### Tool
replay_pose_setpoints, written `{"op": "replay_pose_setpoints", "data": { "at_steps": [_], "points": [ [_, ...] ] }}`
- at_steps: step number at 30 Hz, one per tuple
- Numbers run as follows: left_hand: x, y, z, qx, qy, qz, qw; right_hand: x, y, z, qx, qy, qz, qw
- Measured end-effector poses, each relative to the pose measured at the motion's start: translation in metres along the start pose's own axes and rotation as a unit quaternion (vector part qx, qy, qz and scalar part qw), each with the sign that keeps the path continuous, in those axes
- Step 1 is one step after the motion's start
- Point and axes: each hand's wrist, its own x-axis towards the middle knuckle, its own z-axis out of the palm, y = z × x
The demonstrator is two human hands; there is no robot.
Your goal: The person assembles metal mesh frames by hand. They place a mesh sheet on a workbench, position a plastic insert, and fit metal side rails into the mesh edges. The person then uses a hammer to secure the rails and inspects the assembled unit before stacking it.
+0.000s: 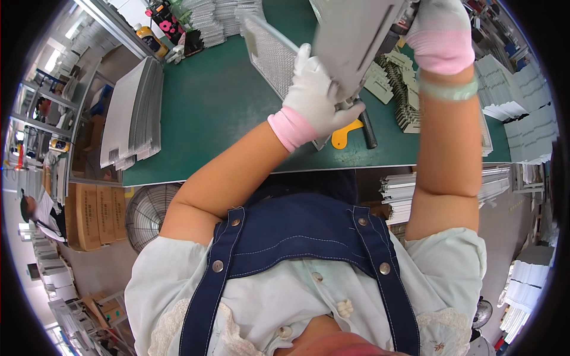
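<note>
My left hand [312,98], in a white glove with a pink cuff, grips the lower end of a flat grey panel [356,44] tilted up over the bench. A framed mesh panel [270,56] slants behind its fingers. At the upper right, partly cut off by the picture's edge, is my right hand [442,29], gloved alike. It is closed beside a dark, partly metallic thing at the grey panel's edge; its kind is unclear. Below the grey panel lie a yellow scraper-like tool [339,139] and a black handle [368,126].
Stacked grey-beige pieces [404,95] lie right of the panel on the green bench [202,113]. Leaning thin panels [133,113] stand at the left end. Bottles [149,40] and clear trays [211,21] are at the back. A floor fan [148,216] and cartons [98,216] stand below left.
</note>
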Motion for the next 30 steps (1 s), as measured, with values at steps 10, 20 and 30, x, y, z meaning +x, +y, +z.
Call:
{"op": "replay_pose_setpoints", "data": {
  "at_steps": [10, 20, 30],
  "points": [
    [0.002, -0.011, 0.003, 0.083, 0.11, 0.09, 0.986, 0.002, 0.021, -0.027, 0.107, 0.102, 0.177, 0.973],
    [-0.003, -0.01, 0.001, 0.12, 0.102, 0.085, 0.984, 0.007, 0.028, -0.004, 0.078, 0.109, 0.173, 0.976],
    [-0.004, -0.014, 0.005, 0.088, 0.114, 0.086, 0.986, 0.0, 0.027, -0.001, 0.068, 0.042, 0.148, 0.986]
  ]
}}
